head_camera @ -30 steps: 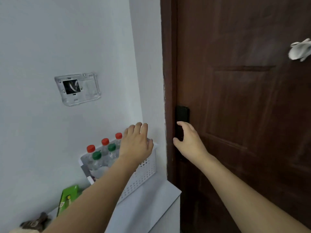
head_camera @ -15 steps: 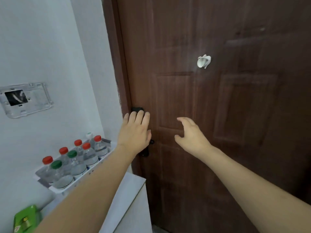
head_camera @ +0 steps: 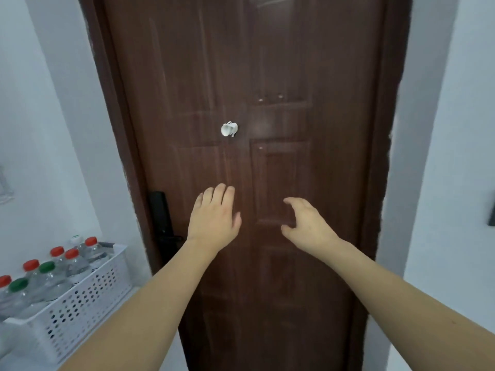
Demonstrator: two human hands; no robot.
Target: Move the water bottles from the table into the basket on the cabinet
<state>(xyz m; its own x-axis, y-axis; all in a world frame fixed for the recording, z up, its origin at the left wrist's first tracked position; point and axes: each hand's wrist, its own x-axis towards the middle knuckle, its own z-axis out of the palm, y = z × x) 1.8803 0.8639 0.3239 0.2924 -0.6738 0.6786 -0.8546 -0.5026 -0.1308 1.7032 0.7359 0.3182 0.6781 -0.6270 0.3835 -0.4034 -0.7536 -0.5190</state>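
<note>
Both hands are free in front of the brown door (head_camera: 281, 76): the left hand (head_camera: 214, 218) has straight fingers and holds nothing, the right hand (head_camera: 308, 223) has loosely curved fingers and also holds nothing. This looks like the pause between two carries. The next move probably calls for turning to the tabletop, which is not in view. The water bottles (head_camera: 53, 271) stand upright in the white basket (head_camera: 80, 298) at the lower left; they are clear, with red and green caps, one perhaps white.
</note>
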